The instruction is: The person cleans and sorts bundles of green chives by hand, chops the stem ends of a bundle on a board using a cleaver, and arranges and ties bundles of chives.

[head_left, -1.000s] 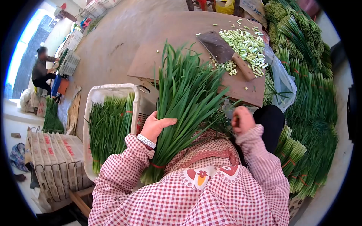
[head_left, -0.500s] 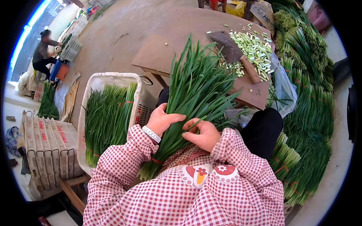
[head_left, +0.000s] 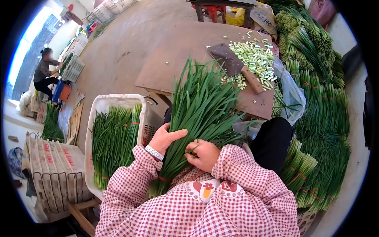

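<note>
A bundle of green chives (head_left: 201, 104) lies across my lap, leaves pointing up toward the table and a red band round its lower end. My left hand (head_left: 164, 139) is wrapped round the bundle's left side, its thumb stretched over the leaves. On the right side of the bundle, my right hand (head_left: 204, 155) is closed in a pinch, with a thin chive leaf (head_left: 192, 149) showing between thumb and fingers. Both arms are in red checked sleeves, and a pale bracelet (head_left: 154, 152) circles the left wrist.
A cleaver (head_left: 229, 59) and cut stalk ends (head_left: 254, 57) lie on the low wooden table (head_left: 169, 51). A white crate (head_left: 118, 98) at left holds banded chives. More bundles (head_left: 321, 130) are piled at right. A person (head_left: 47, 73) works by crates at far left.
My right hand has moved slightly down and left and now pinches a leaf. The left hand still grips the bundle. The view has shifted a little.
</note>
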The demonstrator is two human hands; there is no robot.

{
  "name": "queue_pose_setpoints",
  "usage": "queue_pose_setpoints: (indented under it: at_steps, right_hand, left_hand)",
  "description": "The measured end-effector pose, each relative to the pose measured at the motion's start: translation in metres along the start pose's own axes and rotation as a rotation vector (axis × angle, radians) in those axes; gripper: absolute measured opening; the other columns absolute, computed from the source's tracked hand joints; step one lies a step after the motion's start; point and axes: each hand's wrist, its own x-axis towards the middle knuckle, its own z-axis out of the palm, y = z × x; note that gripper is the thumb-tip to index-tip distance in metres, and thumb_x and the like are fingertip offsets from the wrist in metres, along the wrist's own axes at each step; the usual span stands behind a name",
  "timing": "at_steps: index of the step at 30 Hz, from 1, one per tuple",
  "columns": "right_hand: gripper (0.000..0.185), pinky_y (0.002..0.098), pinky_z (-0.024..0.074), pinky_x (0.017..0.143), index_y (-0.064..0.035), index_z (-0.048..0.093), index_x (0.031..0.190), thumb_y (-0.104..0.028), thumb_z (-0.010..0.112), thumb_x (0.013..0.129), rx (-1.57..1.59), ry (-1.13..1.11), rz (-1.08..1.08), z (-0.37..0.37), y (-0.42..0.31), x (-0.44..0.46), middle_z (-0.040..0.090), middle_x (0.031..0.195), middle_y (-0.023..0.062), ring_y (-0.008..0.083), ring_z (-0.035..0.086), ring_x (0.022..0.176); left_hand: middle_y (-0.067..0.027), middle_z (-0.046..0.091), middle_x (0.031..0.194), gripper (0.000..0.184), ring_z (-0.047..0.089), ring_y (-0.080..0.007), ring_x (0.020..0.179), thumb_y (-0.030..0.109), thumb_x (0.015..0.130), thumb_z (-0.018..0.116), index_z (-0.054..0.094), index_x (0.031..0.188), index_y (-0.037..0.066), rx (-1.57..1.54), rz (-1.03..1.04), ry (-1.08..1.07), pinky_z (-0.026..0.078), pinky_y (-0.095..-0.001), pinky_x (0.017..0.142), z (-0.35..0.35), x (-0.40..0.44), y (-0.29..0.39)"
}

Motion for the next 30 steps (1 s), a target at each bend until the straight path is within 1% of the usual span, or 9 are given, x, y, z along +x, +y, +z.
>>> queue_pose_setpoints:
  at_steps: [4,6,8,10,13,16,23,26,30]
  right_hand:
    - [0.02,0.0313,0.0471,0.064,-0.0008,0.065,0.084,-0.02,0.063,0.08,0.505,0.015,0.176,0.015,0.015,-0.004,0.062,0.075,0.0105,0.0196,0.06,0.069]
    - [0.011,0.0264,0.0436,0.054,-0.0035,0.062,0.089,-0.012,0.062,0.082,0.721,0.008,0.201,0.019,0.017,-0.005,0.058,0.071,0.0015,0.0116,0.053,0.058]
    - [0.009,0.0234,0.0351,0.042,-0.007,0.06,0.09,-0.014,0.062,0.084,1.513,0.004,0.575,0.002,0.015,-0.005,0.052,0.062,-0.0015,0.0086,0.044,0.045]
    - [0.007,0.0205,0.0294,0.039,-0.008,0.057,0.09,-0.01,0.06,0.084,1.58,0.051,0.492,-0.026,0.019,-0.006,0.047,0.058,-0.0029,0.0059,0.037,0.043]
    - [0.007,0.0201,0.0306,0.039,-0.0048,0.055,0.09,-0.004,0.054,0.083,1.365,-0.153,0.171,-0.051,0.053,-0.03,0.054,0.066,0.0027,0.0082,0.046,0.048]
    - [0.012,0.019,0.031,0.039,-0.0024,0.054,0.09,-0.003,0.045,0.083,1.481,-0.19,0.378,-0.087,0.041,-0.043,0.058,0.075,0.0075,0.0096,0.054,0.054]
    - [0.018,0.0189,0.0213,0.039,0.0001,0.056,0.096,-0.01,0.045,0.086,1.297,0.211,0.326,-0.098,0.015,0.003,0.038,0.06,-0.0053,0.0019,0.031,0.046]
    - [0.026,0.0224,0.0393,0.051,0.0008,0.061,0.103,-0.012,0.059,0.08,0.816,0.321,0.33,-0.1,0.018,0.022,0.053,0.066,0.0,0.0065,0.045,0.055]
    - [0.034,0.0302,0.0473,0.065,0.0013,0.061,0.106,-0.017,0.064,0.078,0.258,0.324,0.259,-0.093,0.03,0.042,0.063,0.077,0.0095,0.0163,0.058,0.067]
  left_hand:
    - [-0.01,0.061,0.104,0.049,0.062,-0.0172,0.089,0.013,0.076,0.076,0.05,0.115,-0.001,-0.039,-0.014,-0.01,0.052,-0.032,0.079,0.001,0.001,0.0]
    - [-0.0104,0.062,0.103,0.05,0.062,-0.0167,0.088,0.014,0.075,0.077,0.05,0.114,-0.003,-0.03,0.002,0.013,0.052,-0.031,0.078,0.002,0.002,-0.002]
    - [-0.0107,0.062,0.102,0.051,0.062,-0.0163,0.087,0.015,0.074,0.078,0.05,0.112,-0.004,-0.026,0.02,0.036,0.052,-0.03,0.078,0.002,0.002,-0.002]
    - [-0.0111,0.061,0.106,0.05,0.062,-0.0182,0.09,0.013,0.077,0.075,0.049,0.116,-0.002,-0.005,-0.008,0.005,0.052,-0.0315,0.08,0.001,-0.002,-0.001]
    - [-0.0118,0.061,0.106,0.05,0.062,-0.0183,0.09,0.016,0.078,0.073,0.048,0.117,-0.003,0.008,0.03,0.021,0.052,-0.031,0.08,0.002,-0.005,-0.003]
    - [-0.0125,0.061,0.103,0.05,0.062,-0.0171,0.089,0.018,0.078,0.074,0.049,0.114,-0.006,-0.043,0.012,0.032,0.052,-0.0293,0.078,0.008,-0.006,0.001]
    - [-0.014,0.061,0.105,0.054,0.062,-0.0187,0.089,0.008,0.071,0.077,0.047,0.114,-0.007,0.083,0.061,0.024,0.052,-0.0303,0.08,0.017,-0.006,-0.001]
    - [-0.0141,0.061,0.105,0.054,0.061,-0.0183,0.089,0.009,0.071,0.077,0.047,0.113,-0.006,0.16,0.072,0.033,0.052,-0.0301,0.08,0.017,-0.004,-0.006]
    - [-0.0142,0.061,0.103,0.054,0.062,-0.0181,0.089,0.009,0.07,0.078,0.047,0.112,-0.006,0.182,0.1,0.039,0.052,-0.03,0.079,0.016,-0.002,-0.013]
